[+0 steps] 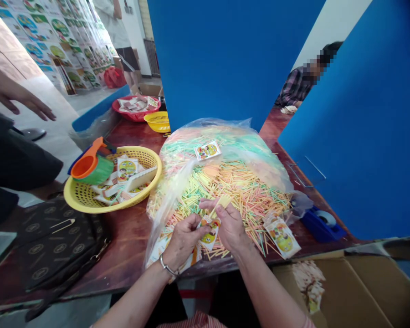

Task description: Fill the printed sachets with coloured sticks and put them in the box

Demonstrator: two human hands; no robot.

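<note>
Left hand point(183, 241): fingers clamped on printed paper sachet point(209, 234), at 6 o'clock on heap of thin pastel plastic sticks point(239, 205) | right hand point(230, 226): fingers together on pale yellow sticks point(222, 202) | risk: tugging slack clear plastic bag point(164, 218) could spill sticks across dark red wooden counter point(130, 241)

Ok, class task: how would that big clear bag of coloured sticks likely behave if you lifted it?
The bag looks thin and floppy, so it would probably sag. The sticks seem light but loose, likely spilling where the plastic lies open.
</note>
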